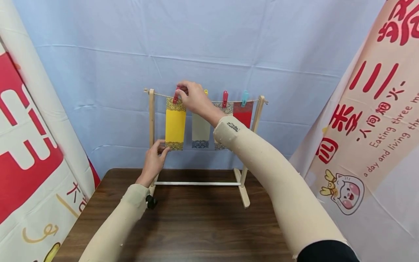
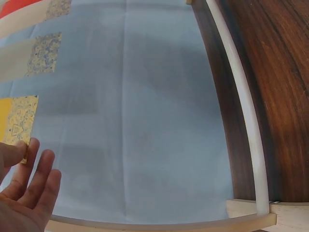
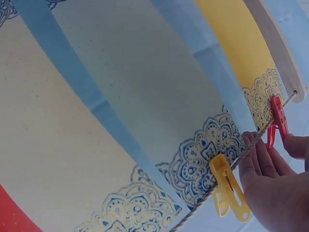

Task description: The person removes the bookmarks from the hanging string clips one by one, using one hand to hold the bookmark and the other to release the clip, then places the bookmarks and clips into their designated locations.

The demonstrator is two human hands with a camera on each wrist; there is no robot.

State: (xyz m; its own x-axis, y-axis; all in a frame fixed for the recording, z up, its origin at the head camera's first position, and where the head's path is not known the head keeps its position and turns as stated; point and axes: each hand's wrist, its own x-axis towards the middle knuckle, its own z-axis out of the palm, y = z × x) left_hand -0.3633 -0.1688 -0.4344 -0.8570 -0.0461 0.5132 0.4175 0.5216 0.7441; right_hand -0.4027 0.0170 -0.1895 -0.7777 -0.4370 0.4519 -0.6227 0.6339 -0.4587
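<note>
A yellow card (image 1: pixel 175 123) with patterned ends hangs from a string at the left of a small wooden rack. My left hand (image 1: pixel 154 160) pinches its lower left corner between thumb and index finger, the other fingers loosely spread in the left wrist view. At the card's top, my right hand (image 1: pixel 195 97) holds a red clothespin (image 3: pixel 277 116) that sits over the string and card edge. The right thumb lies against the clothespin; other fingers reach behind the string. Beside it a grey card (image 1: pixel 200 127) hangs from a yellow clothespin (image 3: pixel 226 183).
Farther right, a pale card (image 3: pixel 72 121) hangs under another red clothespin (image 1: pixel 225 99), and a red card (image 1: pixel 243 112) under a teal clothespin (image 1: pixel 245 98). The rack's white crossbar (image 1: pixel 196 183) runs low above the dark wooden table (image 1: pixel 203 225). Blue cloth (image 1: pixel 209 43) hangs behind.
</note>
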